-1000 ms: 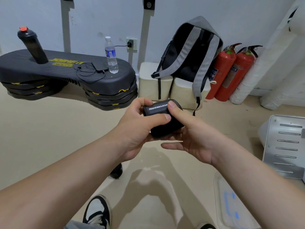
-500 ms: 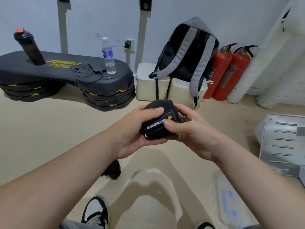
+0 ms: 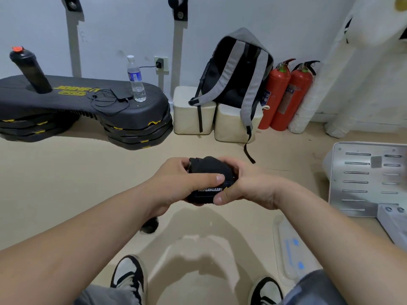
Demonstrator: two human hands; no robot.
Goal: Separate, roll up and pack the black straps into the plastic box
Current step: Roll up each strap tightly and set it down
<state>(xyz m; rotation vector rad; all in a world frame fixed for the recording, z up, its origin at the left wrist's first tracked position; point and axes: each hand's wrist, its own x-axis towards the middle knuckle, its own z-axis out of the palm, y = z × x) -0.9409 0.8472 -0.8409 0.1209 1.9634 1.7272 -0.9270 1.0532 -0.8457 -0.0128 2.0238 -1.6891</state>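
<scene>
over the beige floor (image 3: 66,183), left hand (image 3: 176,183) and right hand (image 3: 248,186) both clutch the rolled black strap (image 3: 211,177), up-left of what seems the plastic box (image 3: 286,245); i'd send the right hand, nearer it.

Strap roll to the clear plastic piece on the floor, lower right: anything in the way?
Nothing visible. The left hand and right hand grip the strap roll in the air. The plastic piece lies on the floor below-right; only the right forearm covers part of it. Whether it is box or lid, I cannot tell.
</scene>
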